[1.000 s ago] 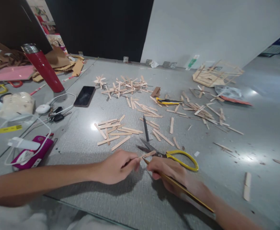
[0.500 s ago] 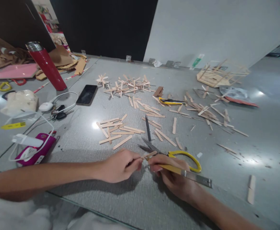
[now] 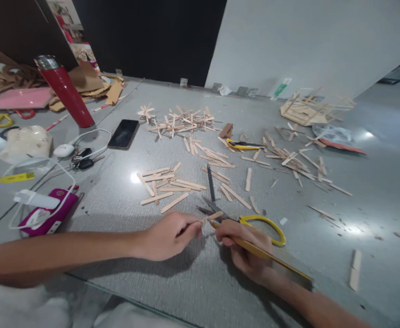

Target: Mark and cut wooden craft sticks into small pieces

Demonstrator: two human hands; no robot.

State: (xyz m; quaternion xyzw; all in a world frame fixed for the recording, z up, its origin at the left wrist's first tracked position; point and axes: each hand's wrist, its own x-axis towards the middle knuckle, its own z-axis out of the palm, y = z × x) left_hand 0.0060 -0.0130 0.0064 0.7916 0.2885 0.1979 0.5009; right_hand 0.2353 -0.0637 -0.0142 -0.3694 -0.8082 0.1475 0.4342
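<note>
My left hand (image 3: 167, 236) is closed in a pinch on a short wooden craft stick (image 3: 212, 216), held just above the grey table near its front edge. My right hand (image 3: 246, 248) is closed round a long thin yellow-handled tool (image 3: 271, 257) that looks like a utility knife, its tip touching the stick's near end. Right behind both hands lie yellow-handled scissors (image 3: 254, 222), blades open. A black pen (image 3: 211, 183) lies just beyond them.
Loose craft sticks lie in piles at the centre (image 3: 167, 184), farther back (image 3: 181, 120) and to the right (image 3: 295, 159). A stick-built frame (image 3: 314, 107) stands at the back right. On the left are a phone (image 3: 123, 134), a red bottle (image 3: 64, 92), keys (image 3: 83, 163) and a pink device (image 3: 45, 214).
The yellow tool in my right hand has swung from lying flat and sideways to pointing at the stick's end. My left hand has kept its pinch and barely moved.
</note>
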